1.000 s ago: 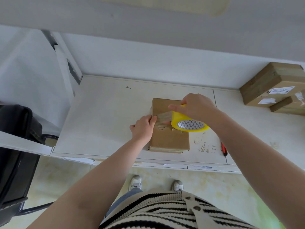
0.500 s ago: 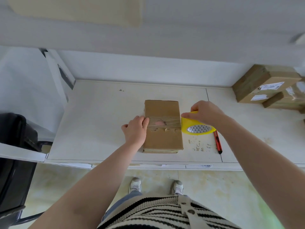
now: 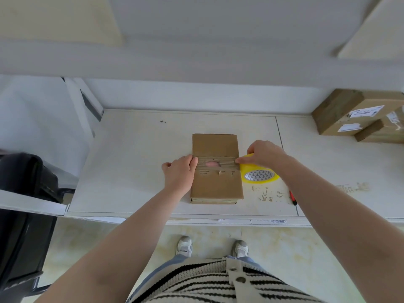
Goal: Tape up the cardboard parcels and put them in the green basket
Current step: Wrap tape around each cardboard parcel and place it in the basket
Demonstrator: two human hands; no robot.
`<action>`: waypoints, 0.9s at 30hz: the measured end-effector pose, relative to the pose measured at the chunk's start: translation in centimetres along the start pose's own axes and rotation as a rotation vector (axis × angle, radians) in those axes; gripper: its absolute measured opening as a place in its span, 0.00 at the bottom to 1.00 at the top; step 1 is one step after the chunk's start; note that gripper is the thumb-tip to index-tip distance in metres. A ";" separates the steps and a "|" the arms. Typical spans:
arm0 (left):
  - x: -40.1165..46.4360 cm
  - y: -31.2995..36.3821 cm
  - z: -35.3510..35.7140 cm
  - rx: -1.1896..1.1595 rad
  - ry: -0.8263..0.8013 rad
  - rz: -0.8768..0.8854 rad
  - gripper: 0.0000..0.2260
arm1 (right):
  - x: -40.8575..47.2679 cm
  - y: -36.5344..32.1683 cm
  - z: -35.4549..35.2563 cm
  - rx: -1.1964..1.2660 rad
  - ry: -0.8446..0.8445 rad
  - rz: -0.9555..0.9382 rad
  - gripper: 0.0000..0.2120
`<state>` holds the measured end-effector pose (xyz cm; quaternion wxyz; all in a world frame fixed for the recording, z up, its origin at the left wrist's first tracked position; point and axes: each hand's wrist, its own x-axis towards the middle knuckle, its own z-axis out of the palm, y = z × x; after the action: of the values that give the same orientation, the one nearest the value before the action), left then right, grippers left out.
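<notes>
Parcel: the cardboard parcel (image 3: 216,169) lies flat in the middle of the desk (image 3: 135,162), its long axis running from the person toward the wall.
Tape strip: a clear strip crosses the parcel from side to side, at a right angle to the long axis, over a seam where something pink shows through.
Left hand: the left hand (image 3: 179,171) rests at the left edge of the parcel, and its thumb presses the start of the strip down; the grip is not closed around anything.
Right hand: the right hand (image 3: 263,156) holds the yellow tape roll (image 3: 259,174) just beside the right edge of the parcel, fingers curled over the top of the roll.
Key relation: the roll is already past the right edge, so the strip now spans the whole width; the right hand is the nearer one to the free end.
Next move, my judgement: the tape must be cut or torn at the right edge, probably while the left hand holds the parcel.
Cutter: a red thin tool (image 3: 293,197), maybe a knife, lies on the desk near the right forearm.
Other parcels: more parcels (image 3: 358,114) are stacked at the far right.
Green basket: not in view.
</notes>
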<state>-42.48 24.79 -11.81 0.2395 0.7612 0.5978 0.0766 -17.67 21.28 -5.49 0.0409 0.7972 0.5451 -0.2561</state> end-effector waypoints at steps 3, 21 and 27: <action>0.2 0.0 -0.5 0.034 -0.032 0.038 0.18 | 0.2 0.1 0.0 0.006 -0.028 -0.007 0.26; 0.3 -0.4 -0.4 0.075 -0.057 0.033 0.22 | 0.7 2.5 0.6 -0.075 -0.004 -0.076 0.31; 0.8 -0.8 -0.6 -0.190 -0.255 -0.114 0.21 | 0.7 2.7 1.1 0.011 -0.023 -0.066 0.29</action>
<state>-43.22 25.84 -11.78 0.3882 0.7034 0.5950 0.0219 -15.44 20.42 -7.39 0.0342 0.7760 0.5694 -0.2693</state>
